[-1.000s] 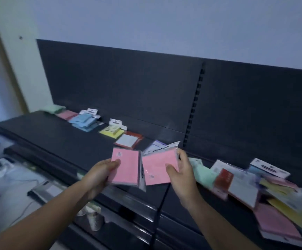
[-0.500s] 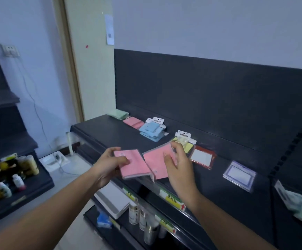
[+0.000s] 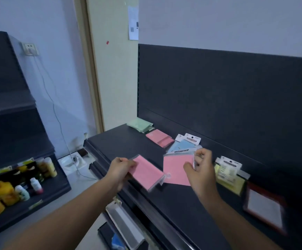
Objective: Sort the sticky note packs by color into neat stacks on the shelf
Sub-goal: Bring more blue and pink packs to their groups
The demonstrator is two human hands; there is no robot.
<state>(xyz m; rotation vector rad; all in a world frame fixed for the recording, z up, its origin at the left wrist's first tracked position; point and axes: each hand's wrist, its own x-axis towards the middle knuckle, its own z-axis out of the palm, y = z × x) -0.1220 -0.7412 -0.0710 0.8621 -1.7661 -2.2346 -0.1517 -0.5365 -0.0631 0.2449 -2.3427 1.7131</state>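
Sorting the pinks at the shelf [image 3: 128,147].
Left hand [image 3: 119,170] is gripping a pack [image 3: 147,173], right hand [image 3: 200,170] is pinching the other pack [image 3: 176,171], both likely going onto the pink stack [image 3: 160,140].

- left hand [image 3: 118,170], near, left of centre: bare, with skin uncovered over fingers, knuckles and wrist; outline fairly sharp.
- left forearm [image 3: 65,213]: bare along all its visible length, from the wrist to the near-left edge; smooth, slender outline.
- right hand [image 3: 200,170], right of centre: bare; fingers smeared by blur, nails not readable.
- right forearm [image 3: 237,222]: bare along its visible length, out to the near-right edge.
- dim bluish light; fine surface detail lost on both arms.
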